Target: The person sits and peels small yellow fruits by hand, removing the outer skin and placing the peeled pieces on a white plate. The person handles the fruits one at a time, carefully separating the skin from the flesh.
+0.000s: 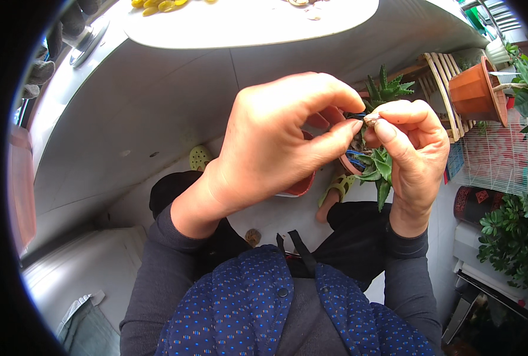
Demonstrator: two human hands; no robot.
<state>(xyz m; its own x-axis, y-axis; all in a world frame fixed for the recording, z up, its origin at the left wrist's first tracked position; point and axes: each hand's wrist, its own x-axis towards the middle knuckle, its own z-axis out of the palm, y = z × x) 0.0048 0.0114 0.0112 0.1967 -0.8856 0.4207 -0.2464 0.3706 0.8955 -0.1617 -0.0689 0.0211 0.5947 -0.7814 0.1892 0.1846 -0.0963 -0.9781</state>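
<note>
My right hand (413,142) pinches a small brownish, papery-looking piece (371,119) between thumb and fingertips; it is too small to name surely. Just left of it is my left hand (286,129), its thumb and index fingertips apart with nothing visible between them. Both hands are raised over the floor, in front of the white board (255,33). Several glossy yellow-green pieces (166,6) lie at the board's far left, cut off by the picture's edge. Thin pale shell-like scraps (313,14) lie at its far right.
Spiky aloe-like plants (382,167) stand below and behind my right hand. An orange flowerpot (475,91) sits by a wooden slatted rack (444,95), above a wire cage (497,155). A red container (302,184) is partly hidden under my left hand. A round brown object (253,237) lies on the floor.
</note>
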